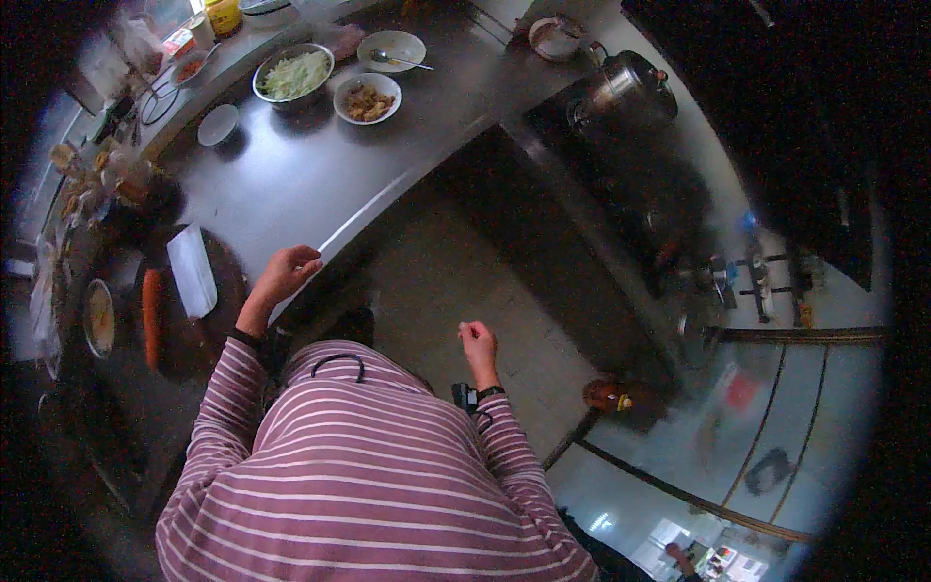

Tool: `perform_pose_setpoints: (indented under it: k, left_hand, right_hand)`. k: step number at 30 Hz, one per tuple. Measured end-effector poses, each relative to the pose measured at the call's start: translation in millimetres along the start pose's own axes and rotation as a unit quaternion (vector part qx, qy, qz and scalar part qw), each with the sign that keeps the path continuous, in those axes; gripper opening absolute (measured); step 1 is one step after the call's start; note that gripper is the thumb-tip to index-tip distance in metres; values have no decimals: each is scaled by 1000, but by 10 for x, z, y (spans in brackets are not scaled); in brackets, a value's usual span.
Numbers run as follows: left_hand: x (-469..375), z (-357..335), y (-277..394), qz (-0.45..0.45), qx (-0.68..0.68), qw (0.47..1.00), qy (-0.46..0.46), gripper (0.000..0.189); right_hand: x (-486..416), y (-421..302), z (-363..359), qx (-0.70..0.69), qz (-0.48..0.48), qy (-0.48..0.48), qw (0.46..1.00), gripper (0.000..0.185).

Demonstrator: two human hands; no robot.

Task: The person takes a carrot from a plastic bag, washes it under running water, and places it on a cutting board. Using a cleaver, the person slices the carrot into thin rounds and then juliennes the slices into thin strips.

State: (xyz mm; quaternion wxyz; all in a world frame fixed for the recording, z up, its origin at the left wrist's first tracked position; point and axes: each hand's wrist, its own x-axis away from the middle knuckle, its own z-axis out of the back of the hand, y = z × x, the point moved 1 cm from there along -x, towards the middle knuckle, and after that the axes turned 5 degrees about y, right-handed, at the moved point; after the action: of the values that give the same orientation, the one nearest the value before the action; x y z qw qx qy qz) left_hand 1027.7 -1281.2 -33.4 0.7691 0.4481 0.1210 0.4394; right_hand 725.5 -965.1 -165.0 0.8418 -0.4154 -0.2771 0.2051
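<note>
My left hand (285, 276) is at the front edge of the metal counter (291, 171), its fingers bent and close together. Whether it touches the edge or pinches anything small, I cannot tell. Lower and to the right, my right hand (479, 349) hangs over the floor with curled fingers and no object visible in them. Left of my left hand, a carrot (151, 320) and a broad pale cleaver blade (193, 273) lie on a dark round chopping board (218, 251). A pale bowl (100, 319) with some yellowish content stands beyond the carrot.
Along the counter's back are a bowl of shredded pale-green vegetable (294, 75), a bowl of brown food pieces (368, 100), a bowl with a spoon (393, 49) and a white lid or dish (218, 125). A metal kettle (629, 84) stands near the stove. Tiled floor (436, 276) lies below.
</note>
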Motion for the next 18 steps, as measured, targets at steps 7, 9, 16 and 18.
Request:
perform_pose_setpoints:
  k: [7, 9, 16, 18]
  left_hand:
    - [-903, -141, 53, 30, -17, 999, -18, 28]
    - [-1131, -200, 15, 19, -22, 1000, -11, 29]
    - [-1907, -338, 9, 181, 373, 910, 8, 54]
    - [-2210, -316, 95, 189, 429, 883, 34, 63]
  right_hand:
    - [-808, 12, -9, -48, 13, 16, 999, 25]
    - [-1043, -71, 23, -26, -31, -12, 999, 26]
    - [-1474, -633, -53, -66, 2, -69, 995, 26]
    - [-1600, -773, -139, -84, 4, -102, 991, 27]
